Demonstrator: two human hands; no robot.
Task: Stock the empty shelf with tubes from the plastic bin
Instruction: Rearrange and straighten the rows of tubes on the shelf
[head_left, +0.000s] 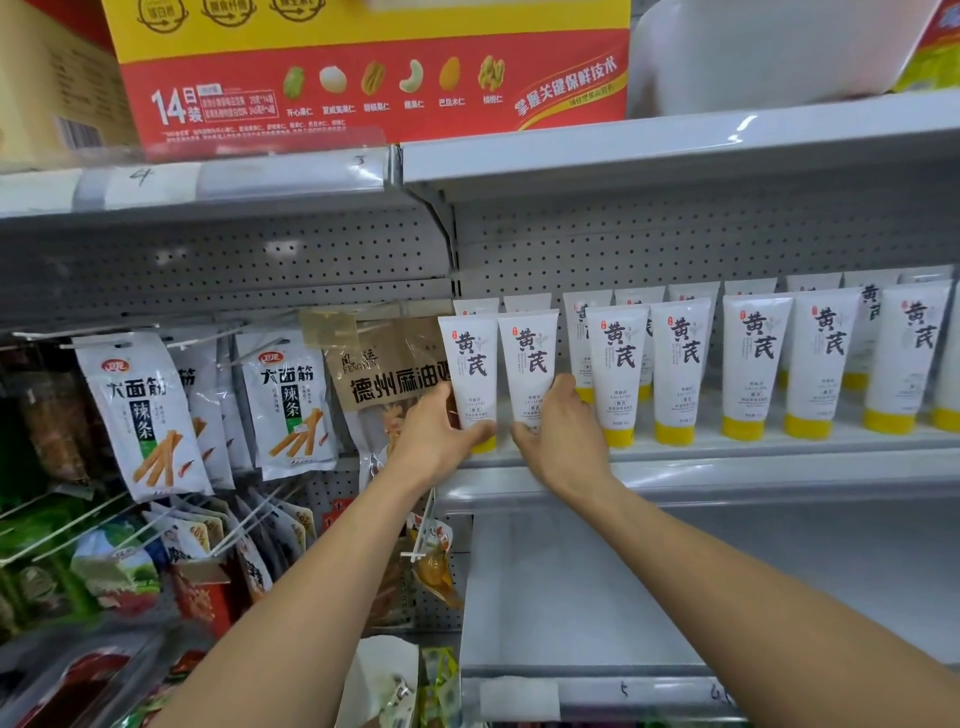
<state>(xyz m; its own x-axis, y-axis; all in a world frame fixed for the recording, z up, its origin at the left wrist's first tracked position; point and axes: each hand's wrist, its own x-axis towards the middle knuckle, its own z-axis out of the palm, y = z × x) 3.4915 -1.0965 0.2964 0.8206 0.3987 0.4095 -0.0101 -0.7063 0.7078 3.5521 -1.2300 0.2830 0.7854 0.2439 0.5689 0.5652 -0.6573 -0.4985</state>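
Tubes (756, 364) stand cap-down along the shelf (753, 470). Left hand (439, 434) wraps the end tube (470, 364); right hand (561, 431) wraps the second tube (530, 358). A lopsided release could tip either, and the tubes just right of that grip may topple like dominoes.

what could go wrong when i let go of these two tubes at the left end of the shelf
1. Both tubes rest on narrow yellow caps, so the left tube or the right tube may tip when the left hand and the right hand release.
2. The right tube sits close to the next tube; a tip might knock over the row.
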